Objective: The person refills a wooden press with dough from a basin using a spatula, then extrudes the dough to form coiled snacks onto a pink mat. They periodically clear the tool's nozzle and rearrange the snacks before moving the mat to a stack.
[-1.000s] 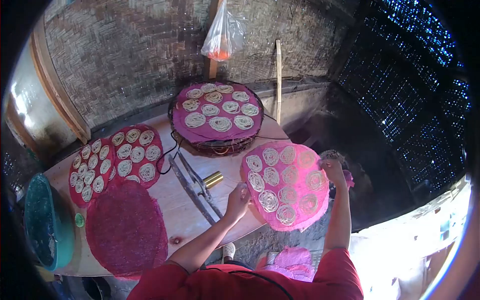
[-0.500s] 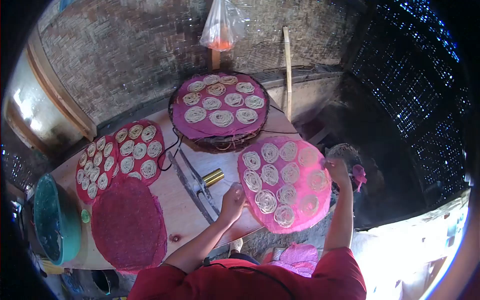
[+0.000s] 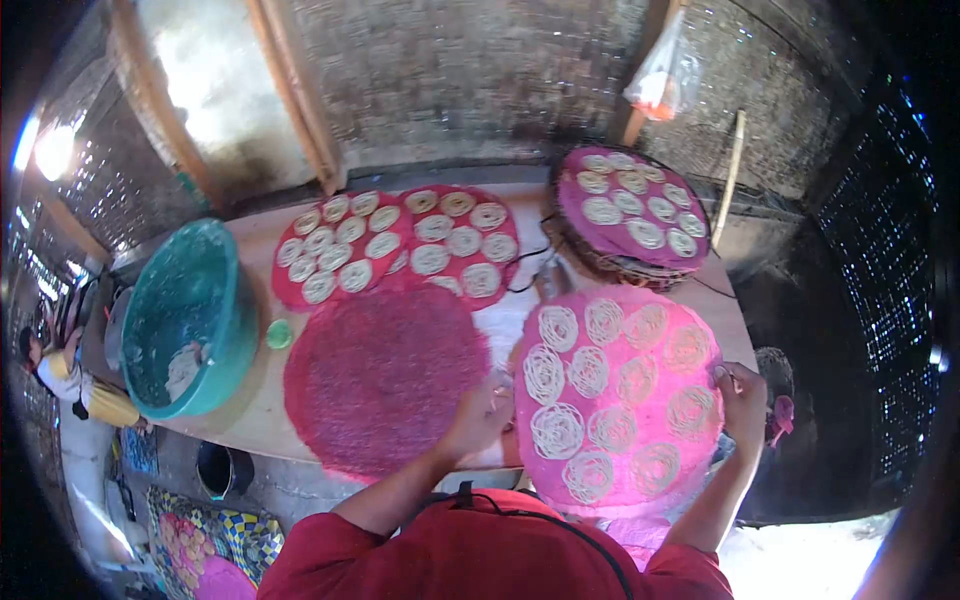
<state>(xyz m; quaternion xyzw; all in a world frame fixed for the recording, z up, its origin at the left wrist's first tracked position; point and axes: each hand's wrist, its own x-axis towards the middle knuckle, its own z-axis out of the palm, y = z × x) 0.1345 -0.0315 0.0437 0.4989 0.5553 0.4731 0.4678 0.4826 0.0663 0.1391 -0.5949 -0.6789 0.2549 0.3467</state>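
Holding the pink sheet (image 3: 651, 418) out flat between left hand (image 3: 480, 415) and right hand (image 3: 741, 398), in front of the body and off to its right, at the near edge of the counter (image 3: 255, 400). Carrying pale stringy coils (image 3: 612, 427) across most of its face. Nearly round, only slightly longer in the direction away from the body, so with hardly a long axis to tell.

Lying to the right of the left hand and to the left of the right hand, with neither clearly nearer. Pinching the right edge between thumb and curled fingers on the right; closed at the left edge too, though with fingertips partly hidden there. Reaching up and rightward with the left forearm; rising more steeply on the right, with wrist bent inward.

Just left of the left hand, a dark pink sheet (image 3: 385, 375) without coils, flat on the counter. Beyond it, overlapping red sheets (image 3: 455, 270) with coils. Behind the pink sheet, slightly right, a basket-rimmed stack (image 3: 625, 262). Farther left, near a green lid-like piece (image 3: 279, 333), a teal basin (image 3: 238, 350).
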